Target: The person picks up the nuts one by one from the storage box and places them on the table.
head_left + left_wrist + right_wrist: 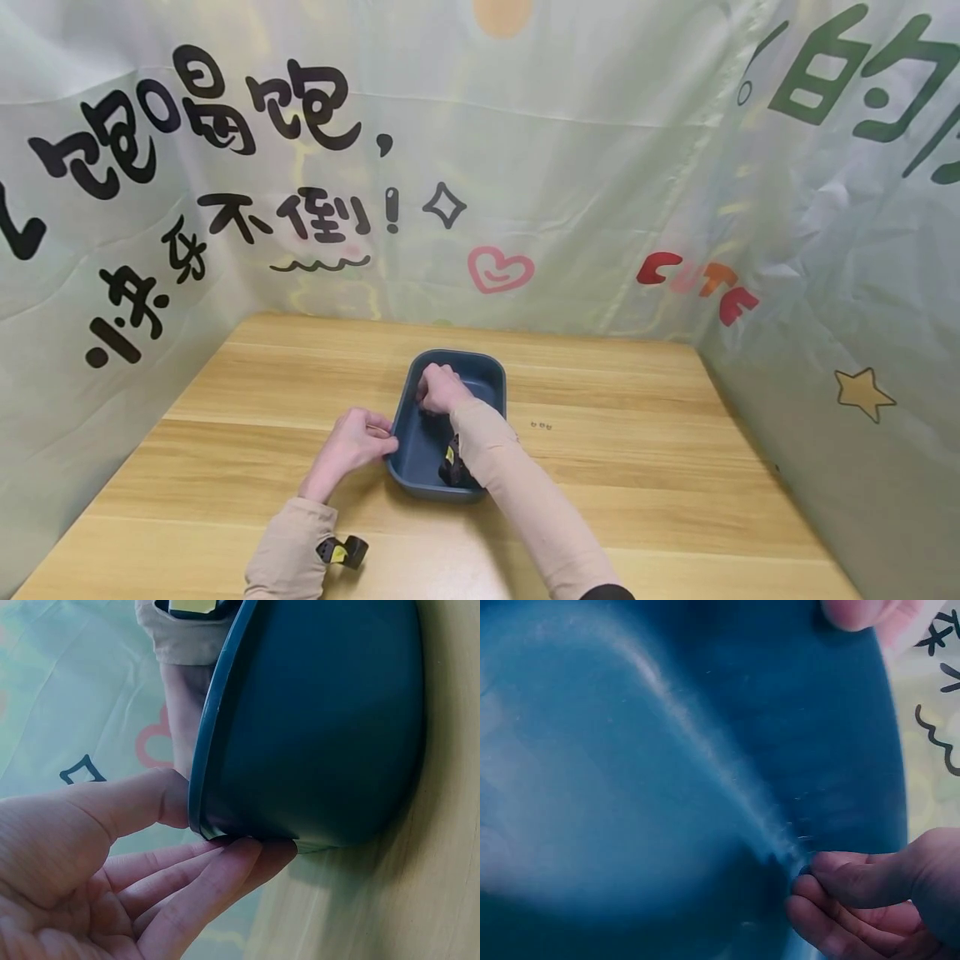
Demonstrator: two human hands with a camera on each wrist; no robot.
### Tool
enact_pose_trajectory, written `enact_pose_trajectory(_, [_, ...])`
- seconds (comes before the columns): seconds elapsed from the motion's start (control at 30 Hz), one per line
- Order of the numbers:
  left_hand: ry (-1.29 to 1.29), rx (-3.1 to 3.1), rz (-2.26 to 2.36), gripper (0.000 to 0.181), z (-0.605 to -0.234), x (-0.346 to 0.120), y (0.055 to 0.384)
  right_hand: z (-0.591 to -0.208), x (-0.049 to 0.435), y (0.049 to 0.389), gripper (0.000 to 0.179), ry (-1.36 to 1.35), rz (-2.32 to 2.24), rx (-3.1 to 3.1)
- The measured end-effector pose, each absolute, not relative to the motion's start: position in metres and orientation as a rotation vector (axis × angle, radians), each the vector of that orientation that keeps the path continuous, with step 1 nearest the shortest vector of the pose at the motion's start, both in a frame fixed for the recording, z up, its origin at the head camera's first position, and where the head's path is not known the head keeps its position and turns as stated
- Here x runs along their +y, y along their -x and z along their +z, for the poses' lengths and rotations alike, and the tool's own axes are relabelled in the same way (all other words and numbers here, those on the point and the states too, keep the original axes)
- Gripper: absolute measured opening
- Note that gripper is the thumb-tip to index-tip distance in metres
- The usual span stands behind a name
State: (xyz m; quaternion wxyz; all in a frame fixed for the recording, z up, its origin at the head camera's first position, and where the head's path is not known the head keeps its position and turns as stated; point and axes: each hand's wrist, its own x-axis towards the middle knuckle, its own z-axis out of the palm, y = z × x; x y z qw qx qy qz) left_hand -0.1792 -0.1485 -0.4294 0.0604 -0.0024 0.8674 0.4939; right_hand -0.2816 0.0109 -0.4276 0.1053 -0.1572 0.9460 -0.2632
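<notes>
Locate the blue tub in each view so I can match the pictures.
Head: the blue tub sits on the table just below and left of centre.
Left wrist: its outer wall spans the upper middle and right, rim toward the left.
Right wrist: its inside fills most of the picture, rim toward the right.
Shared landmark: the left hand at the rim; the right wrist view shows only part of it, top right.

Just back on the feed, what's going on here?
A person's left hand holds the rim of a blue container on a wooden table. The right hand is inside it near the left wall, fingertips pinching a dark piece, too small to identify. Three tiny items lie on the table, right of the container.
</notes>
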Motion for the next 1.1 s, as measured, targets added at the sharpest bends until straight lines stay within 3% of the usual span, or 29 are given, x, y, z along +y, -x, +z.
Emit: enact_pose_trajectory(1.1, [-0.004,2.648,1.452,0.033,-0.429,-0.149,0.179,-0.398,0.089,0.262,0.009,0.646,-1.139,2.772])
